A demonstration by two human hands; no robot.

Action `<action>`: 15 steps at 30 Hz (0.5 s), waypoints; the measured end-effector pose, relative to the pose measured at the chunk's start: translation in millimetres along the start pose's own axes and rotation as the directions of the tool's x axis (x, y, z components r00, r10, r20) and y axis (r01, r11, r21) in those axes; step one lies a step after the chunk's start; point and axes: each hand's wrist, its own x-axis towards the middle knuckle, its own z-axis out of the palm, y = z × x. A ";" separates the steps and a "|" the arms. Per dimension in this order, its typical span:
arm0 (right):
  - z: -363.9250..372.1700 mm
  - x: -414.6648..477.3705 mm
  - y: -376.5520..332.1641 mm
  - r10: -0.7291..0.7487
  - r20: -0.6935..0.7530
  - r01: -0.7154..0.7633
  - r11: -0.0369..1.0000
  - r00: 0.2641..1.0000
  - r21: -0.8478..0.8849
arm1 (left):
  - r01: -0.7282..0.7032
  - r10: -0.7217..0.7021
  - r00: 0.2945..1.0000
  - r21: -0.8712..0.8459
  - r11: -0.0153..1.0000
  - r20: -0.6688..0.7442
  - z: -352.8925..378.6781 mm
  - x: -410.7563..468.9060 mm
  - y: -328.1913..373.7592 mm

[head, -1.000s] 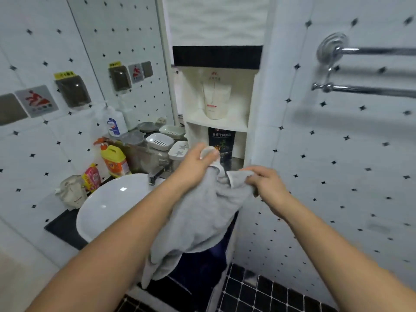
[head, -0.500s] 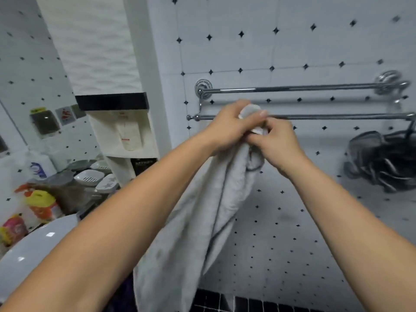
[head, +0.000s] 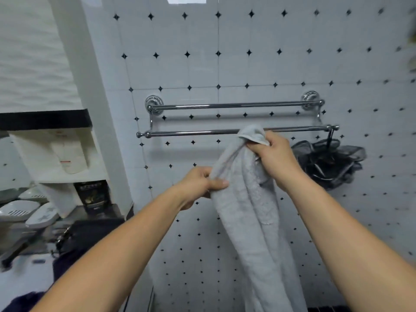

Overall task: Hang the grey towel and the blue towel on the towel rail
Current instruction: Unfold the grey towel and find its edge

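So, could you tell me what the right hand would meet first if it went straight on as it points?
Probably the lower bar of the towel rail, just beyond the grey towel that the right hand grips; depth is unclear.

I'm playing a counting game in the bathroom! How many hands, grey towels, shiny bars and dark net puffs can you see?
hands: 2, the left hand and the right hand
grey towel: 1
shiny bars: 2, the upper bar and the lower bar
net puff: 1
Total: 6
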 end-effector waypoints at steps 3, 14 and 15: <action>-8.6 -3.3 2.5 0.157 0.177 -0.119 0.971 0.972 -0.208 | -0.071 0.012 0.978 -0.276 0.958 -0.209 -0.1 12.0 5.8; -4.1 4.8 -16.0 0.073 0.309 -0.046 0.995 0.948 -0.093 | -0.340 0.343 0.939 0.061 0.938 -0.038 28.4 19.7 73.3; -5.2 6.0 -16.9 0.069 0.287 -0.052 0.996 0.956 -0.066 | -0.380 0.385 0.921 0.080 0.921 -0.053 28.2 18.5 75.3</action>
